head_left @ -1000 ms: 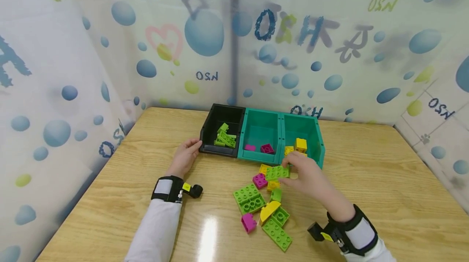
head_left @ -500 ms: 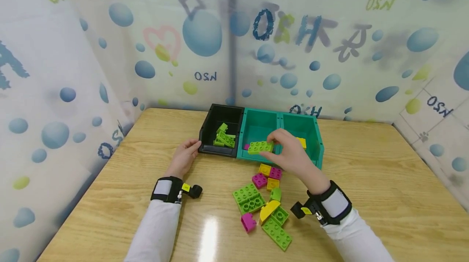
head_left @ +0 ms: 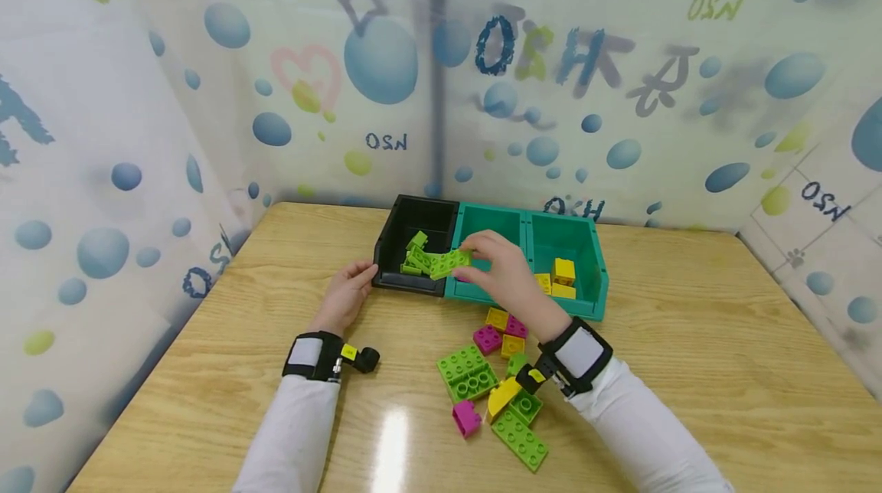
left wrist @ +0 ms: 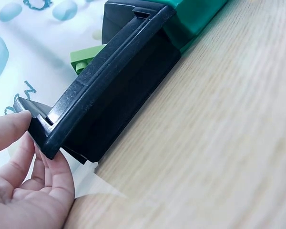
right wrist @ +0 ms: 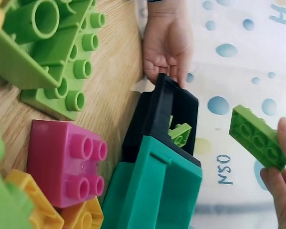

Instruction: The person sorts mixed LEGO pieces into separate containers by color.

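Note:
My right hand [head_left: 506, 275] pinches a green toy building brick [head_left: 446, 264] by one end, between thumb and fingers. The brick hangs over the wall between the black bin [head_left: 413, 283] and the middle teal bin [head_left: 492, 219]; its hollow underside shows in the right wrist view. With my left hand [head_left: 343, 300] I grip the black bin's front left corner, thumb on top and fingers beneath, seen close in the left wrist view. Several green bricks [head_left: 416, 242] lie inside that bin. My right hand partly hides the middle bin and the magenta bricks in it.
A second teal bin [head_left: 561, 229] on the right holds several yellow bricks [head_left: 563, 271]. On the table before the bins lie loose pieces: magenta bricks [head_left: 488, 338], a yellow curved piece [head_left: 503, 399], green bricks [head_left: 520, 439] and yellow bricks [head_left: 513, 346]. A patterned curtain [head_left: 317, 95] hangs behind.
My right hand has carried the green brick leftward, from in front of the right teal bin, across the middle bin, to the black bin's edge. The left hand keeps its grip on the corner.

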{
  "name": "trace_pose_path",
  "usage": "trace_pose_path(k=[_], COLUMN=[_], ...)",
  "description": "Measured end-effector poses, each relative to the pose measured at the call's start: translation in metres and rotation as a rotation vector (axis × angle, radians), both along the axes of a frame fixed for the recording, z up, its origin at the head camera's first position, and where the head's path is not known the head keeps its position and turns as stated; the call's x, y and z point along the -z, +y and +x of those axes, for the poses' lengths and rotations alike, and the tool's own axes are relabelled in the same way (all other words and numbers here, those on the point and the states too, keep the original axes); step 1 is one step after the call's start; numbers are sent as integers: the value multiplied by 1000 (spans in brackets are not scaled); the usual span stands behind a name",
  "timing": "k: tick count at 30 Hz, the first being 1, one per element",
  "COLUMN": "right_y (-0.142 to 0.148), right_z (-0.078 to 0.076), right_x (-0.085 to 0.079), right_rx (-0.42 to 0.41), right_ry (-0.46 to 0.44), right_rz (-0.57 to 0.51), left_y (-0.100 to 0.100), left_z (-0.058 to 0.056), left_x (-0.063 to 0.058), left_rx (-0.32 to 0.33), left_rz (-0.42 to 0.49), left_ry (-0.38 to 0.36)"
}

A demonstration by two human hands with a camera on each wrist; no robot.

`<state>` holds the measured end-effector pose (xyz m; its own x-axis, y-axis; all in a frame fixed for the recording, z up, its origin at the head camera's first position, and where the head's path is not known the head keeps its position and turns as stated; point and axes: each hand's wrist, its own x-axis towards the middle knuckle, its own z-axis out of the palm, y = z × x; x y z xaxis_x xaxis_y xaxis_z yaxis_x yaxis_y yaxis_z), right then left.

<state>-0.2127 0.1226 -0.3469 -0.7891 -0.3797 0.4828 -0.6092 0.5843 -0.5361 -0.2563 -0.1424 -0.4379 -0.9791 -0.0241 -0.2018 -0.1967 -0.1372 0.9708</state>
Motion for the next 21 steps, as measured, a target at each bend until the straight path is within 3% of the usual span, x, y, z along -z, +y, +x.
trace_pose_path(k=[13, 21], right_y=[-28, -31], right_z=[-22, -28], right_x=[18, 25], right_rx=[-15, -26], right_ry=[178, 213], right_rz=[139, 200], left_y=[0, 1], left_z=[0, 0], left_x=[0, -2], left_rx=[1, 3], left_rz=[27, 21], left_ry=[-1, -7])
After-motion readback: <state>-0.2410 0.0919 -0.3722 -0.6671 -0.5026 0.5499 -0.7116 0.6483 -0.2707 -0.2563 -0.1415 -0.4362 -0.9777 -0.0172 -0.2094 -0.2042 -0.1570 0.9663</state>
